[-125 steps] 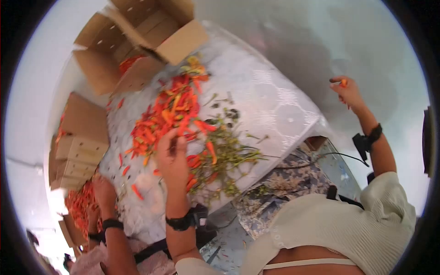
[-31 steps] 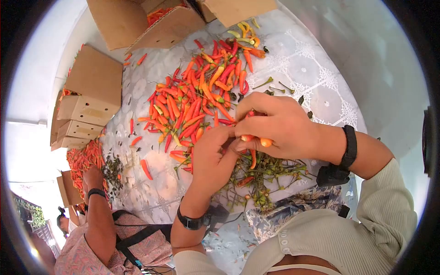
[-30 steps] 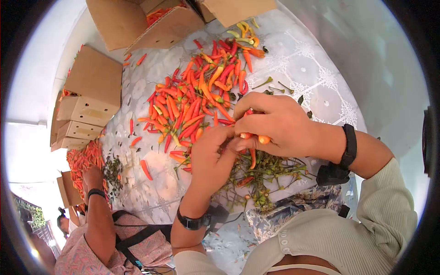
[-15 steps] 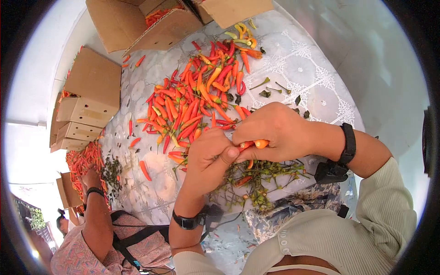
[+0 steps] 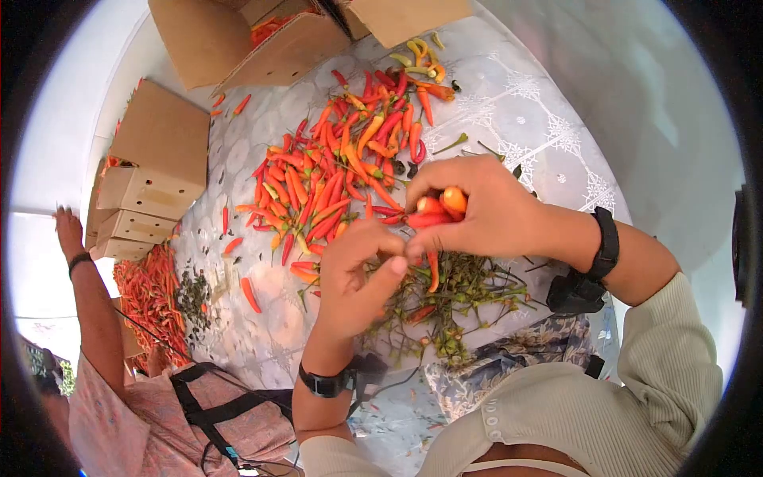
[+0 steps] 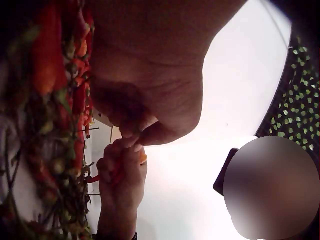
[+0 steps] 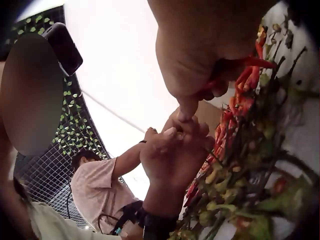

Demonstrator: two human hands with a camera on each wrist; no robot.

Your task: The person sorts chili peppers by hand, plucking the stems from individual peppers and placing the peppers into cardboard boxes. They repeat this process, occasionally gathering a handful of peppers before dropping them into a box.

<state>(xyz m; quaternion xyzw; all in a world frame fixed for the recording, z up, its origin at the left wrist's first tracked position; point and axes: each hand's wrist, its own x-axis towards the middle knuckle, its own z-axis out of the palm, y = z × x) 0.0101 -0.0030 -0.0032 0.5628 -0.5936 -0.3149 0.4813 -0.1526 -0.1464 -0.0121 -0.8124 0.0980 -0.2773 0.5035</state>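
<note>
In the head view my right hand (image 5: 497, 211) curls round several red and orange chili peppers (image 5: 451, 200), their ends showing between thumb and fingers. One more orange chili hangs below that hand. My left hand (image 5: 358, 274) meets its fingertips, fingers bent and thumb forward. The left wrist view shows a thin stem (image 6: 111, 133) at the left fingers, while shadow hides most of their grip. A red chili (image 7: 257, 62) sticks out of the right hand in the right wrist view. Beneath both hands lies a heap of green stems (image 5: 457, 306).
A pile of red and orange chilies (image 5: 326, 175) spreads beyond my hands on the patterned tablecloth (image 5: 548, 119). Cardboard boxes (image 5: 163, 131) stand on the left, and an open box (image 5: 270, 52) at the back. Another person (image 5: 159, 413) works at a second chili heap (image 5: 147, 290).
My right hand, earlier out past the table edge, has come to my left hand. It has since turned, showing more chili ends. The other person's arm has lifted toward the boxes.
</note>
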